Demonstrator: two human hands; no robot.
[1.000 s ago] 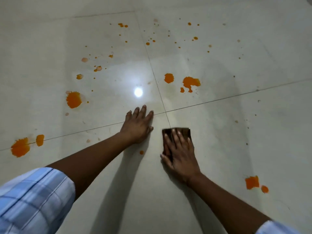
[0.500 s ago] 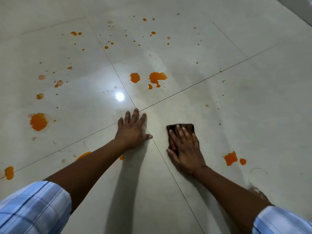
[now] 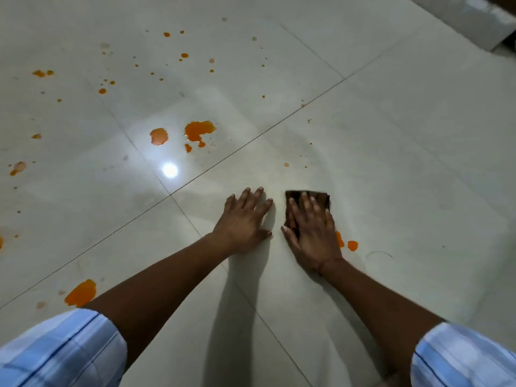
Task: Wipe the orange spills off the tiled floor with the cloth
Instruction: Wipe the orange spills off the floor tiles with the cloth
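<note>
Right hand (image 3: 311, 233) presses flat on the cloth (image 3: 321, 197); left hand (image 3: 242, 220) spread flat on floor (image 3: 405, 163)

You have one view, taken by the wide-angle camera on your head. It faces forward and steeply down onto the tiled floor (image 3: 391, 163), from close above it. Your left sleeve (image 3: 55, 353) and right sleeve (image 3: 463, 356) fill the two lower corners, and both forearms run up from them toward the middle of the frame. Your left hand (image 3: 243, 219) and right hand (image 3: 312, 233) lie side by side just below centre. The grout lines (image 3: 251, 140) cross the frame on diagonals, so the view sits turned against the tile grid. Floor fills nearly the whole frame. Only the top right corner takes in a pale raised edge (image 3: 460, 20) beyond it. A bright glare spot (image 3: 169, 170) lies left of centre.
</note>
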